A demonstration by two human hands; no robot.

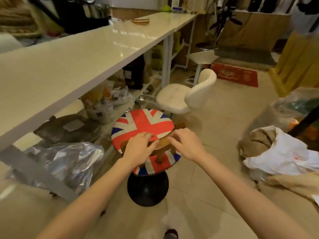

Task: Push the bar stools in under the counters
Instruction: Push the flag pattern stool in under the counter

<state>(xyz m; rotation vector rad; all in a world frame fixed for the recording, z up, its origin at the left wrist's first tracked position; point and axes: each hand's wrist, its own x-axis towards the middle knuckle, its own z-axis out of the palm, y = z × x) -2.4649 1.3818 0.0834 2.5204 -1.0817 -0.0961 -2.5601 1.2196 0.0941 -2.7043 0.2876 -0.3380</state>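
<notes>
At lower centre, the left hand [138, 145] and right hand [185, 144] are resting loosely curled fingers, gripping nothing, on the flag-backed stool [143, 126], standing outside the tabletop [72, 54]. Pushing may be snagging the foil bags [57, 163] crowding underneath.

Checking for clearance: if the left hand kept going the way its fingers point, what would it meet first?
The left hand already rests on the flag-patterned stool seat. Beyond its far rim, probably the white swivel chair; depth is unclear.
</notes>
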